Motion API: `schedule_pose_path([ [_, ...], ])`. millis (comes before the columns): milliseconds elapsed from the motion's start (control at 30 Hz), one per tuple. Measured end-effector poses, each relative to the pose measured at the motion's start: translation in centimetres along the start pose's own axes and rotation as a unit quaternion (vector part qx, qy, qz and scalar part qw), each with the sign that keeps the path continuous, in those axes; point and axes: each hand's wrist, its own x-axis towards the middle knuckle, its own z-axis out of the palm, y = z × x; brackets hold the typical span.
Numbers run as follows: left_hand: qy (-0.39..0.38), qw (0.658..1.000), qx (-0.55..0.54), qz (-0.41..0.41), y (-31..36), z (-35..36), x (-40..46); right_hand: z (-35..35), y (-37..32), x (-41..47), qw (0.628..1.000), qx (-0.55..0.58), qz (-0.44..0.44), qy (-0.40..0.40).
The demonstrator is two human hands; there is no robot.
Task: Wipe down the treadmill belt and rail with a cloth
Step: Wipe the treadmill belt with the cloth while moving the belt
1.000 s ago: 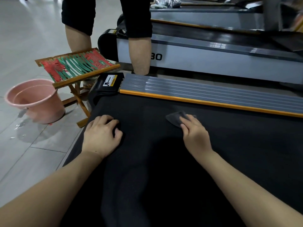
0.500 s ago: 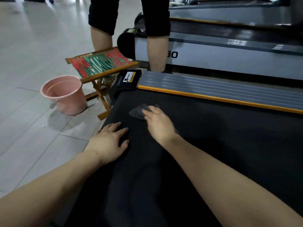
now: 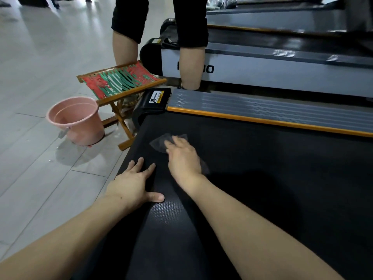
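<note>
fingers of right hand flat on cloth.

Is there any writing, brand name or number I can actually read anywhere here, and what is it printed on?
"30": the end of a dark marking on the neighbouring treadmill's grey side panel; a standing person's leg covers the rest.
Yellow and white sticker on the black end cap of the treadmill being wiped: print too small and blurred to read.
Similar sticker on the neighbouring treadmill's end cap: unreadable.
Nothing else bears readable text.
</note>
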Motion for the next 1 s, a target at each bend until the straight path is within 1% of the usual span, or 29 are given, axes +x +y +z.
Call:
schedule_pose_path([
  [67, -0.003, 1.000, 0.002, 0.003, -0.1, -0.2, 0.0, -0.2, -0.7, 0.5, 0.998, 0.023, -0.045, -0.037],
  [133, -0.005, 1.000, -0.003, 0.006, -0.1, -0.2, -0.1, -2.2, 2.1, -0.3, 0.998, 0.017, -0.044, -0.042],
  [200, 0.001, 1.000, -0.007, 0.008, -0.1, 0.1, -0.2, -4.8, 6.7, -1.9, 1.000, 0.006, -0.005, -0.013],
  [300, 0.009, 1.000, 0.006, 0.008, -0.2, 0.5, 0.0, -8.3, 12.9, -4.9, 0.993, -0.025, 0.103, 0.048],
  [333, 0.012, 1.000, 0.012, 0.007, -0.1, 0.5, 0.1, -8.5, 13.7, -5.5, 0.989, -0.037, 0.134, 0.057],
  [367, 0.014, 1.000, 0.015, 0.005, -0.1, 0.6, 0.1, -8.0, 13.8, -5.6, 0.986, -0.048, 0.147, 0.062],
  [400, 0.015, 1.000, 0.016, 0.003, -0.1, 0.7, 0.2, -7.2, 13.2, -5.3, 0.986, -0.053, 0.141, 0.069],
  [500, 0.013, 1.000, 0.005, 0.006, -0.2, 0.7, 0.1, -4.7, 9.9, -2.9, 0.993, -0.052, 0.088, 0.053],
  [600, 0.012, 1.000, -0.005, 0.009, -0.7, 0.6, -0.3, -4.4, 7.8, -2.3, 0.999, -0.020, 0.036, 0.028],
  [633, 0.012, 1.000, -0.004, 0.011, -0.8, 0.7, -0.4, -5.0, 7.7, -3.1, 1.000, -0.008, 0.001, 0.024],
  [667, 0.014, 1.000, 0.001, 0.014, -0.8, 0.7, -0.4, -5.7, 7.5, -4.5, 0.998, 0.004, -0.053, 0.016],
  [733, 0.022, 1.000, 0.013, 0.015, -0.9, 0.8, -0.4, -7.2, 7.3, -8.3, 0.984, 0.052, -0.168, -0.034],
  [767, 0.025, 0.999, 0.020, 0.016, -0.9, 0.9, -0.4, -7.9, 7.4, -9.8, 0.973, 0.074, -0.212, -0.059],
  [800, 0.027, 0.999, 0.027, 0.015, -0.8, 0.9, -0.3, -8.4, 7.9, -10.2, 0.963, 0.088, -0.242, -0.076],
  [867, 0.024, 0.999, 0.034, 0.013, -0.7, 1.0, -0.3, -8.6, 9.7, -8.3, 0.959, 0.066, -0.261, -0.088],
  [900, 0.021, 0.999, 0.033, 0.015, -0.7, 0.9, -0.3, -8.2, 10.9, -6.4, 0.965, 0.044, -0.248, -0.077],
  [933, 0.017, 0.999, 0.030, 0.016, -0.7, 0.9, -0.2, -7.7, 12.0, -4.0, 0.976, 0.027, -0.212, -0.051],
  [1000, 0.011, 1.000, 0.020, 0.015, -0.8, 0.7, -0.2, -7.0, 13.3, 0.5, 0.997, 0.001, -0.079, -0.013],
])
